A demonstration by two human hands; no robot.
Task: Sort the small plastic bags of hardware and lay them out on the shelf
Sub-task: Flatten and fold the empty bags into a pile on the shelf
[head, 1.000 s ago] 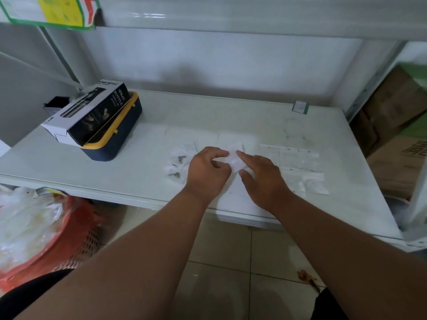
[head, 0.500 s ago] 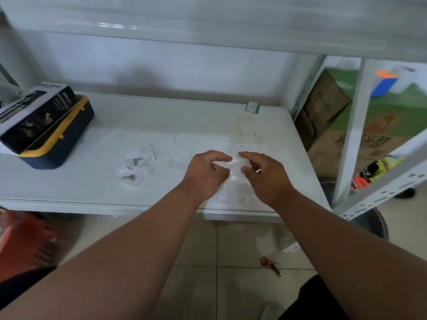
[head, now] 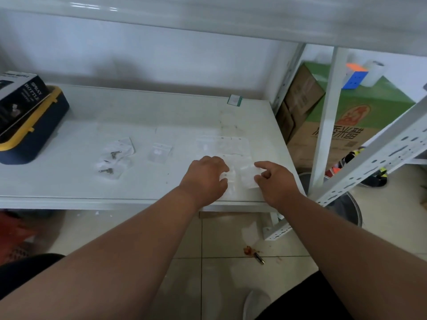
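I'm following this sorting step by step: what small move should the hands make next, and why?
Probably the right hand should set its clear bag flat beside the row of bags laid out just behind, since it is pinched at the shelf's front right edge, where the left hand rests on another.

1. A single head-worn camera looks forward and down, close over a white shelf
2. Both forearms reach in from the bottom edge
3. Floor tiles show below, cardboard boxes at right
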